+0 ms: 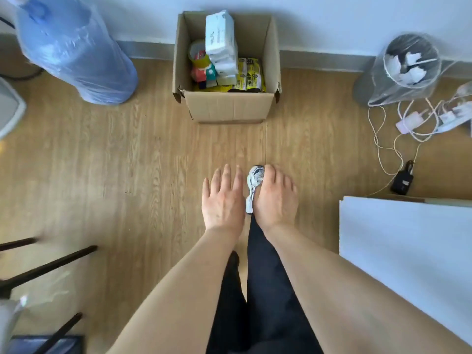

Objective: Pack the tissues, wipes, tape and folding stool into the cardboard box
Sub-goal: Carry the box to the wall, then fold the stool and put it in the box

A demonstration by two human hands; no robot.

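An open cardboard box stands on the wooden floor against the far wall. Inside it a white tissue pack stands upright, a roll of clear tape sits at the left, and yellow wipe packs lie along the right. Small red and green packets lie low at the left. No folding stool is in sight. My left hand and my right hand hang side by side, palms down, fingers apart, well in front of the box and holding nothing.
A large blue water bottle in plastic wrap leans at the far left. A bin with a clear liner stands at the far right beside chargers and cables. A white board lies at right. Black chair legs at left.
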